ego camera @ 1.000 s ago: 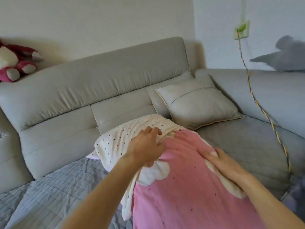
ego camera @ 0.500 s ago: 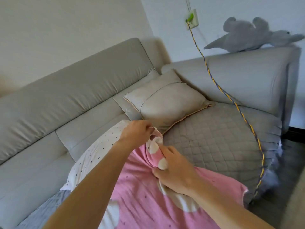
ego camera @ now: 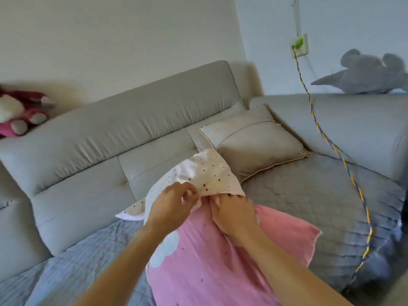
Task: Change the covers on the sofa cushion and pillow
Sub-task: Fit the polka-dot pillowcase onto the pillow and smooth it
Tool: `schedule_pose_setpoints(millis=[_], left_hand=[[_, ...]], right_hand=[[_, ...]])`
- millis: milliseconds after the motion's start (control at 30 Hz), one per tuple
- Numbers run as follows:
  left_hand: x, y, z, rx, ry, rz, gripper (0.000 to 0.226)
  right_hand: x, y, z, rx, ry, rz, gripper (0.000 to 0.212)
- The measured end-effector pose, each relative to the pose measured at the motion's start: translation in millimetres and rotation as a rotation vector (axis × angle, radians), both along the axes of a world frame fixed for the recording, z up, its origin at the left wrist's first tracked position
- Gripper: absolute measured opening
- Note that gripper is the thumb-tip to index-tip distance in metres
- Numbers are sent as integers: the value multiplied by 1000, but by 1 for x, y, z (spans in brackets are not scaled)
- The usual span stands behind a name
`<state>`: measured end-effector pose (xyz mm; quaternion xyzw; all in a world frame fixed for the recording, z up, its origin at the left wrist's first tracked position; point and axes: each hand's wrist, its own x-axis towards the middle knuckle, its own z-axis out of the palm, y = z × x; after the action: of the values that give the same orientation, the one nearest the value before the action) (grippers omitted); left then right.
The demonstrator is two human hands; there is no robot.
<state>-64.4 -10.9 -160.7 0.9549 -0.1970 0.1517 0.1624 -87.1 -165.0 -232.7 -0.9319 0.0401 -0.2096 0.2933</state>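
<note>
Pinch of left hand (ego camera: 170,206) on dotted cover (ego camera: 209,171); right hand (ego camera: 234,214) curled into pink cover (ego camera: 209,268); pull apart evenly.

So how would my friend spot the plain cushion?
Find the grey sofa and its back corner. The beige cushion leans there, just beyond the dotted pillow and pink cover being handled. It alone is plain, with thin piping.

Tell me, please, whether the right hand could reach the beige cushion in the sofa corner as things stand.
Probably yes: the beige cushion lies just beyond the right hand, with only quilted seat between. It must first release the pink cover.
</note>
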Motion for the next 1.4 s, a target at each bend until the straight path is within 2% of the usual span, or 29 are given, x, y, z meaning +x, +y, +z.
schedule_pose_setpoints(millis=[33, 67, 133, 200, 267, 333, 467, 533, 600, 700, 833, 967, 1100, 1167, 1233, 1300, 1333, 1400], left_hand=[[0, 19, -23, 6, -11, 60, 7], [-4, 34, -45, -23, -10, 121, 20], [-15, 55, -83, -189, 3, 226, 35], [-25, 66, -110, -289, -38, 284, 40], [-38, 73, -125, -367, -90, 324, 44], [-52, 79, -140, -500, -103, 360, 37], [-70, 89, -165, -735, 104, 490, 36], [-68, 85, -166, -790, 133, 476, 33], [-71, 90, -162, -939, 195, 513, 30], [-76, 92, -163, -1058, 296, 541, 31], [-78, 92, -158, -1326, 390, 428, 42], [-76, 104, -136, -1549, 464, 215, 43], [-80, 98, -99, -1504, 457, 13, 41], [-89, 86, -76, -1433, 445, -91, 38], [-98, 75, -49, -1340, 410, -161, 34], [-103, 73, -22, -1223, 376, -231, 35], [-102, 76, -13, -1159, 382, -251, 35], [-99, 93, -9, -1013, 445, -237, 26]], right_hand=[[-4, -12, -15, 53, 98, -16, 44], [-6, -28, -25, 106, 163, -38, 54], [-11, -59, -39, 198, 211, -71, 68], [-17, -72, -43, 222, 176, -42, 63], [-23, -71, -42, 139, 106, -31, 50], [-29, -66, -37, 53, 15, -46, 43], [-37, -46, -31, -95, -40, -78, 44], [-47, -31, -25, -112, -109, -102, 48], [-59, -1, -17, -164, -179, -28, 58], [-83, 56, -19, -376, -214, 144, 65], [-100, 123, -45, -616, -65, 264, 87], [-79, 123, -55, -805, -22, 312, 96], [-56, 98, -40, -884, -143, 363, 83], [-40, 89, -16, -849, -289, 283, 60], [-18, 88, 12, -693, -363, 135, 37], [7, 88, 30, -597, -320, 44, 29], [15, 90, 36, -562, -270, 78, 33], [24, 93, 40, -366, -46, 215, 40]])
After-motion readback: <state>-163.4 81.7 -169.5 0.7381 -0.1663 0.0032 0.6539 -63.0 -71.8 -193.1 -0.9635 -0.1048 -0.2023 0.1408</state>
